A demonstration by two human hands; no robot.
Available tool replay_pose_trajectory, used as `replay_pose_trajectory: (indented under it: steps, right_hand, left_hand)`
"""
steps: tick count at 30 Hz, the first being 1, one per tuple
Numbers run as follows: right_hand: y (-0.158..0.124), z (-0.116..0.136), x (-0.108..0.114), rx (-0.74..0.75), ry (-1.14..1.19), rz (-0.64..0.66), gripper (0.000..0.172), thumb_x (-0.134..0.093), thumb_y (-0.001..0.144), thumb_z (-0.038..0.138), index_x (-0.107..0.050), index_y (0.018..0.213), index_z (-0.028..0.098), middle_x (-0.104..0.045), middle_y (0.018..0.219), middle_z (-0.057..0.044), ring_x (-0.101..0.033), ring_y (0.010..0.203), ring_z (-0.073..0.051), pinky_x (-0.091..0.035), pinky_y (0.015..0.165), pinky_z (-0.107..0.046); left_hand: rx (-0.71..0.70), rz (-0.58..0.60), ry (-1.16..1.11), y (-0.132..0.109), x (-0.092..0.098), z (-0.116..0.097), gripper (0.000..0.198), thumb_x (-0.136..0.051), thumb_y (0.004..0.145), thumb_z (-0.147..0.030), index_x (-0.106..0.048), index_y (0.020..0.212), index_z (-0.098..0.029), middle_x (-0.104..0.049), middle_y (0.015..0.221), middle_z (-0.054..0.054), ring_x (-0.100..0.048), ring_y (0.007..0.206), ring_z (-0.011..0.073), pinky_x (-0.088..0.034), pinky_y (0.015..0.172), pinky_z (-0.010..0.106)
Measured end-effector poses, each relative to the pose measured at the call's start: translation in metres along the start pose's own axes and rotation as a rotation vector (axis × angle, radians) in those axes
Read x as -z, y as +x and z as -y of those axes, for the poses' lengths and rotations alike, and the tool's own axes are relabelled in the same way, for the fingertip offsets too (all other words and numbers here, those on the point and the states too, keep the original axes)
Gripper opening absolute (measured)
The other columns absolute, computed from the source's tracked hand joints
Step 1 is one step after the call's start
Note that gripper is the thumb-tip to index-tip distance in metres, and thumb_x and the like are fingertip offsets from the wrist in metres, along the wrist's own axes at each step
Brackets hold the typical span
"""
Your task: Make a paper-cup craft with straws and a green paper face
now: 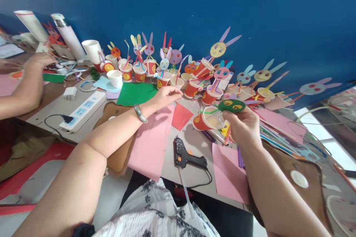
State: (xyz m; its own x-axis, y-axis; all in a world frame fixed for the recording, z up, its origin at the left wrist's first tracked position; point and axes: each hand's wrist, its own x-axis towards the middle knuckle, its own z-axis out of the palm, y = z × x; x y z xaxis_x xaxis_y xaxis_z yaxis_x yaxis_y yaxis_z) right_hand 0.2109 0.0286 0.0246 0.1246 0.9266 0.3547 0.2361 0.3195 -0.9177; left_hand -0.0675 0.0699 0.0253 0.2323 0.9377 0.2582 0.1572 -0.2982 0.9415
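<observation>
My right hand (246, 126) pinches a green oval paper face (233, 107) with yellow eyes between thumb and fingers. Just left of it, a red paper cup (200, 121) lies tilted on the table; I cannot tell whether the hand touches it. My left hand (167, 97) hovers over the pink paper (151, 144), its fingers loosely stretched and nothing in them. A red paper square (181, 116) lies below its fingertips. Between my arms rests a black hot glue gun (182, 153), a clear glue stick (185, 189) poking out of its back.
Red cups with paper rabbits (164, 79) line the blue wall. Left are a power strip (83, 111), green paper (136, 93) and a white cup (115, 79). Another person's arm (30, 77) reaches in at far left. Brown cushions (294, 163) lie at the near edge.
</observation>
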Motion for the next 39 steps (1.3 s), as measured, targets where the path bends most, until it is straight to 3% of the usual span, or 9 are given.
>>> replay_pose_trajectory:
  steps: [4, 11, 16, 24, 33, 36, 39]
  right_hand:
    - [0.009, -0.003, 0.005, 0.011, 0.133, -0.101, 0.014, -0.071, 0.062, 0.02, -0.068, 0.076, 0.02, -0.066, 0.072, 0.0, -0.056, 0.063, -0.014, -0.045, 0.063, -0.03]
    - [0.012, 0.006, 0.006, 0.032, 0.198, -0.158, 0.018, -0.07, 0.056, 0.02, -0.065, 0.073, 0.02, -0.064, 0.068, 0.001, -0.051, 0.059, -0.012, -0.04, 0.059, -0.029]
    - [0.014, 0.011, 0.006, 0.043, 0.213, -0.203, 0.017, -0.07, 0.054, 0.021, -0.067, 0.07, 0.018, -0.063, 0.065, 0.0, -0.049, 0.056, -0.011, -0.037, 0.056, -0.028]
    - [0.008, -0.001, 0.007, 0.122, 0.151, -0.13, 0.02, -0.074, 0.061, 0.019, -0.074, 0.081, 0.018, -0.073, 0.08, -0.005, -0.061, 0.068, -0.015, -0.049, 0.066, -0.031]
    - [-0.001, -0.003, 0.008, 0.132, 0.077, 0.018, 0.02, -0.076, 0.069, 0.02, -0.078, 0.089, 0.018, -0.077, 0.089, -0.004, -0.069, 0.081, -0.017, -0.053, 0.081, -0.031]
    - [-0.006, 0.001, 0.004, 0.087, 0.019, 0.067, 0.021, -0.078, 0.069, 0.024, -0.077, 0.09, 0.02, -0.078, 0.091, -0.003, -0.07, 0.084, -0.019, -0.054, 0.083, -0.032]
    - [-0.01, 0.002, -0.002, 0.06, -0.03, 0.123, 0.018, -0.077, 0.072, 0.026, -0.075, 0.088, 0.02, -0.078, 0.089, -0.003, -0.07, 0.082, -0.02, -0.054, 0.08, -0.032]
  left_hand:
    - [-0.002, -0.102, -0.037, 0.0, 0.004, -0.005, 0.009, -0.068, 0.087, -0.024, -0.071, 0.087, -0.015, -0.074, 0.087, 0.004, -0.065, 0.08, 0.0135, -0.051, 0.08, 0.029]
    - [-0.028, -0.314, -0.202, 0.009, 0.009, -0.005, 0.014, -0.064, 0.089, -0.021, -0.067, 0.077, -0.016, -0.07, 0.077, 0.001, -0.064, 0.075, 0.0102, -0.05, 0.081, 0.026]
    - [-0.038, -0.32, -0.205, 0.009, 0.009, -0.004, 0.016, -0.062, 0.09, -0.02, -0.066, 0.075, -0.016, -0.069, 0.075, 0.0, -0.062, 0.072, 0.0088, -0.049, 0.079, 0.024]
    - [-0.066, -0.308, -0.174, 0.01, 0.006, 0.0, 0.016, -0.066, 0.09, -0.025, -0.065, 0.077, -0.016, -0.069, 0.075, 0.001, -0.063, 0.071, 0.009, -0.05, 0.077, 0.024]
    - [-0.185, -0.557, -0.191, 0.017, 0.017, 0.001, 0.035, -0.063, 0.095, -0.044, -0.062, 0.071, -0.019, -0.066, 0.072, 0.001, -0.062, 0.071, 0.0127, -0.049, 0.074, 0.028]
    - [-0.157, -0.455, -0.173, 0.014, 0.014, 0.003, 0.046, -0.059, 0.094, -0.054, -0.062, 0.067, -0.018, -0.064, 0.069, 0.002, -0.06, 0.069, 0.0132, -0.048, 0.073, 0.029]
    - [-0.098, -0.148, -0.133, 0.004, 0.004, 0.002, 0.048, -0.061, 0.091, -0.061, -0.068, 0.077, -0.016, -0.068, 0.08, 0.005, -0.062, 0.076, 0.0137, -0.048, 0.076, 0.03]
